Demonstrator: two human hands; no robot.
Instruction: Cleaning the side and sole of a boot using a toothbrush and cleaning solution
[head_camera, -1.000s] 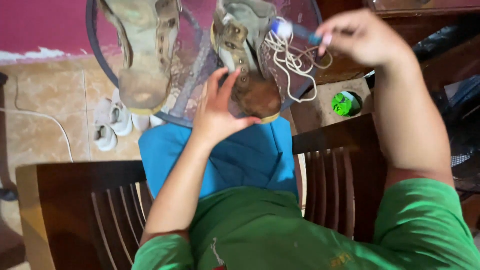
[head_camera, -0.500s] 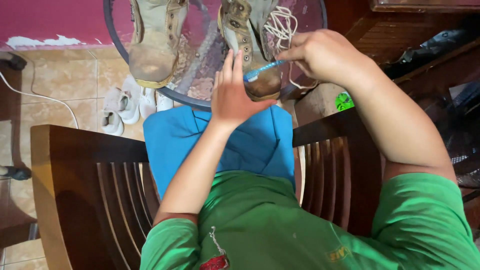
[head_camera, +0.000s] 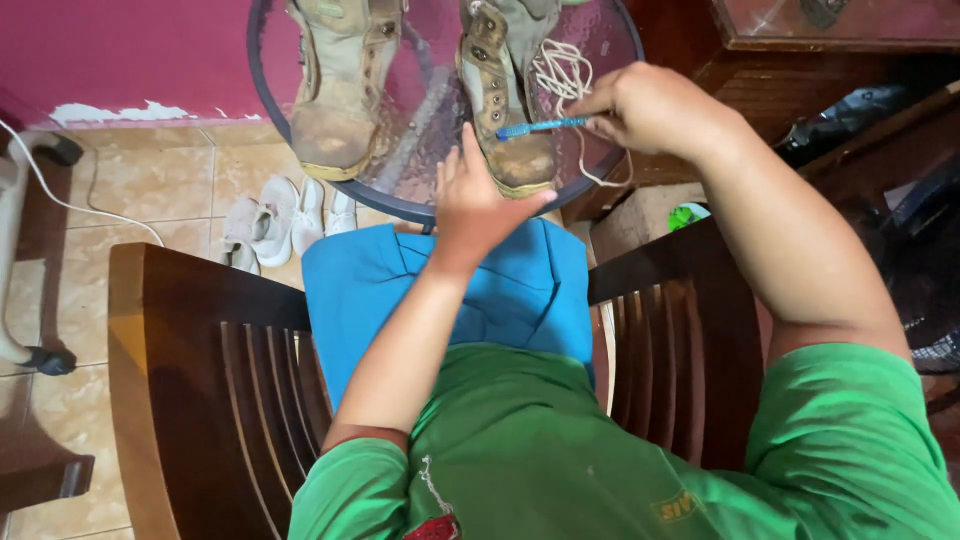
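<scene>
Nearest to me I saw a green shirt (head_camera: 560, 450), blue shorts (head_camera: 450, 290) and the slatted dark wooden chair arms (head_camera: 200, 370) on either side. Beyond the knees, my left hand (head_camera: 478, 200) lay open, fingers stretched forward, its fingertips touching the toe side of the near boot (head_camera: 505, 110). That boot was tan, scuffed suede with metal eyelets, standing on the round glass tabletop (head_camera: 420, 175) with its long axis running away from me, the worn toe pointing back at me. My right hand (head_camera: 650, 105) was closed around the handle of a blue toothbrush (head_camera: 540, 126), which lay crosswise over the boot, bristle end pointing left. A loose cream lace (head_camera: 565, 75) coiled beside it. A second boot (head_camera: 335, 90) stood to the left, likewise toe toward me. White shoes (head_camera: 285, 215) sat on the tiled floor (head_camera: 150, 190).
</scene>
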